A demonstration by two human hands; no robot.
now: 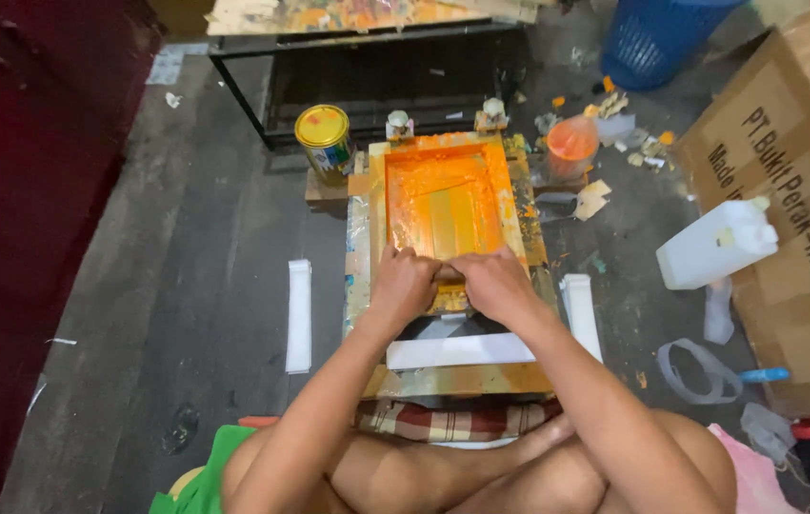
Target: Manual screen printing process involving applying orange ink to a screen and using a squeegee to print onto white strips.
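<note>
Wooden-framed printing screen (443, 195), orange with ink: flat on the floor before the person, long axis running straight away from them. Left hand (403, 284) and right hand (490, 282), side by side, both clamped on a squeegee (450, 273) lying crosswise at its near end. Yellow-lidded paint can (325, 141): beside far-left corner.

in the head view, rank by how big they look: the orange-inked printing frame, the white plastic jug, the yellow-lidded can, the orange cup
1. Orange-inked wooden printing frame, clearly largest.
2. White plastic jug lying on the floor.
3 and 4. Yellow-lidded round can and orange plastic cup: they look alike in size, so I won't rank them.
</note>
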